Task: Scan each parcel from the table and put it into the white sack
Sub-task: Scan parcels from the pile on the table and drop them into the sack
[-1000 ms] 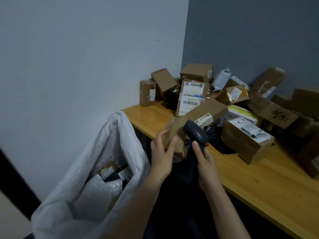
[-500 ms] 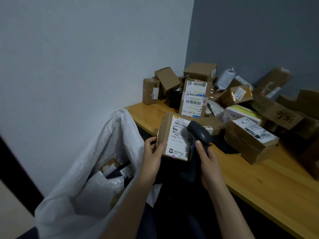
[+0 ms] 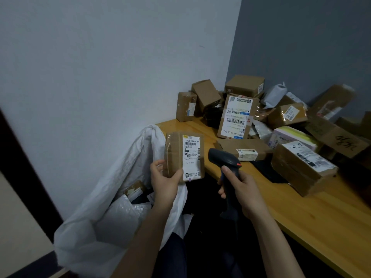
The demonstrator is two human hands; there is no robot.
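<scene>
Left hand [image 3: 164, 178] pinches the small brown parcel [image 3: 180, 155] by its lower corner, thumb on the labelled face, holding it upright just above the open mouth of the white sack [image 3: 120, 173]. Right hand [image 3: 242, 190] is wrapped round the grip of the black scanner [image 3: 224, 162], its head aimed at the label from the side away from the sack. The box looks light and stiff, its taped skin likely a bit slick, so 1 hand should do, though a hold across both narrow sides seems safer. Beyond the sack, a pile of parcels [image 3: 301, 169] sits on the table [image 3: 321, 217].
</scene>
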